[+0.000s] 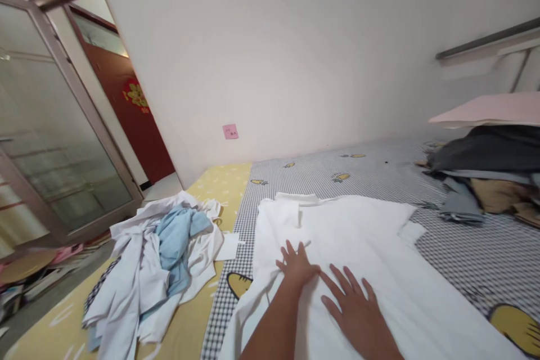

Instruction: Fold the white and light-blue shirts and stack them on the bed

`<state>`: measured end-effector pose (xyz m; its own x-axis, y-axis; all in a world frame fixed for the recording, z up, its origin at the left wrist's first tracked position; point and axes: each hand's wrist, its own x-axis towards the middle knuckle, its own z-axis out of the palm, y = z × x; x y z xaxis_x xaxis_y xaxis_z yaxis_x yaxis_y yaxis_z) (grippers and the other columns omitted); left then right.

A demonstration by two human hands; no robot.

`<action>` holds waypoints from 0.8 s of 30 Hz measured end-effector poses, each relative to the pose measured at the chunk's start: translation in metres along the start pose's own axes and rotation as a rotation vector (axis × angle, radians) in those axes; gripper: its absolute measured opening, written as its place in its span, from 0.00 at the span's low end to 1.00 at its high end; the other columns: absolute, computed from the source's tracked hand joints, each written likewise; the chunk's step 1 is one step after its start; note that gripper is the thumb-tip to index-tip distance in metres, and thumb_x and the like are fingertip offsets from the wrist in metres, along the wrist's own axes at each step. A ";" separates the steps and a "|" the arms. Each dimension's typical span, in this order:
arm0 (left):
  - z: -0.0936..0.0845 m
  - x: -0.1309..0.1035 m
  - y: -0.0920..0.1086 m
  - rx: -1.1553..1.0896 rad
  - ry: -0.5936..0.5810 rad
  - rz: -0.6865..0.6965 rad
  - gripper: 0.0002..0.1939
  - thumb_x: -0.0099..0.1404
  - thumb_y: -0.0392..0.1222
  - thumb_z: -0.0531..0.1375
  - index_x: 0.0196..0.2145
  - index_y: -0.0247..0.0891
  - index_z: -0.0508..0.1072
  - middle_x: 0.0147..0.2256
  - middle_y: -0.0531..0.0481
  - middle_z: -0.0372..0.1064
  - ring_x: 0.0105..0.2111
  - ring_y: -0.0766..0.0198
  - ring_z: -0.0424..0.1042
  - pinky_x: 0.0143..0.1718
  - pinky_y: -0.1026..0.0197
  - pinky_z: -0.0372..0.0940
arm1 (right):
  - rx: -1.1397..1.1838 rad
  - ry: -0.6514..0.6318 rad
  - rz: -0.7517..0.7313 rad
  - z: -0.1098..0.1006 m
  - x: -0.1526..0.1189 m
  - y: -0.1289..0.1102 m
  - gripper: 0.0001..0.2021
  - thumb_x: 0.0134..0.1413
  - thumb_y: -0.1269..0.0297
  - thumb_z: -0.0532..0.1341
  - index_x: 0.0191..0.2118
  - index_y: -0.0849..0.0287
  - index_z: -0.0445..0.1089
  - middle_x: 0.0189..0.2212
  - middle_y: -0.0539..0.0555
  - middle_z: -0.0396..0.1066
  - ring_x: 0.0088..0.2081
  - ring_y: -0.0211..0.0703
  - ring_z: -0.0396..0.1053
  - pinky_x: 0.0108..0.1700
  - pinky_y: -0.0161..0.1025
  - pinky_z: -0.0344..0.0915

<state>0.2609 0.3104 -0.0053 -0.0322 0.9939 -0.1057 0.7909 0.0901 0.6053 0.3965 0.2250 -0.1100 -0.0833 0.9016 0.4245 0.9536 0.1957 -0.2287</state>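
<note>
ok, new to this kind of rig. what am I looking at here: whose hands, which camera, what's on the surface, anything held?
There's no robot here: a person works bare-handed, and the one picture comes from a camera worn on their head, looking forward and down. The left hand and right hand lie with fingers spread on a white shirt; neither grips anything. The shirt lies on a checked sheet. To the left, a loose pile of white and light-blue clothes sits on a yellow section. To the right is a stack of darker clothes, with something flat and pink on top.
</note>
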 end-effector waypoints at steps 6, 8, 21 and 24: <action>-0.036 -0.099 -0.083 0.057 0.335 0.174 0.23 0.61 0.40 0.61 0.55 0.48 0.73 0.70 0.43 0.50 0.71 0.46 0.42 0.68 0.37 0.43 | -0.027 -0.116 0.046 -0.020 0.004 -0.010 0.24 0.67 0.52 0.51 0.67 0.41 0.59 0.69 0.51 0.57 0.69 0.61 0.51 0.66 0.69 0.45; -0.070 -0.132 -0.141 0.024 0.547 0.109 0.20 0.62 0.45 0.60 0.52 0.43 0.74 0.67 0.37 0.55 0.69 0.46 0.50 0.68 0.41 0.48 | -0.033 -0.142 0.064 -0.024 0.004 -0.012 0.24 0.67 0.54 0.52 0.67 0.43 0.60 0.69 0.53 0.55 0.70 0.61 0.50 0.67 0.68 0.43; -0.064 -0.263 -0.273 -1.049 -0.058 -0.550 0.44 0.55 0.82 0.46 0.47 0.44 0.76 0.52 0.41 0.76 0.53 0.50 0.74 0.50 0.48 0.71 | 0.202 -0.181 0.096 -0.068 -0.076 -0.096 0.27 0.67 0.62 0.48 0.69 0.51 0.55 0.69 0.57 0.56 0.69 0.52 0.52 0.68 0.56 0.49; -0.056 -0.271 -0.251 -1.222 -0.111 -0.445 0.40 0.50 0.74 0.63 0.49 0.40 0.74 0.49 0.39 0.77 0.50 0.48 0.75 0.51 0.49 0.70 | 0.323 -0.264 -0.095 -0.064 -0.170 -0.133 0.28 0.65 0.55 0.52 0.70 0.45 0.55 0.68 0.54 0.59 0.68 0.57 0.55 0.68 0.60 0.47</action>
<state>0.0366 0.0224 -0.0848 -0.0488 0.8587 -0.5101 -0.3392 0.4662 0.8171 0.3018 0.0211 -0.0960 -0.2774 0.9334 0.2275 0.8021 0.3554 -0.4800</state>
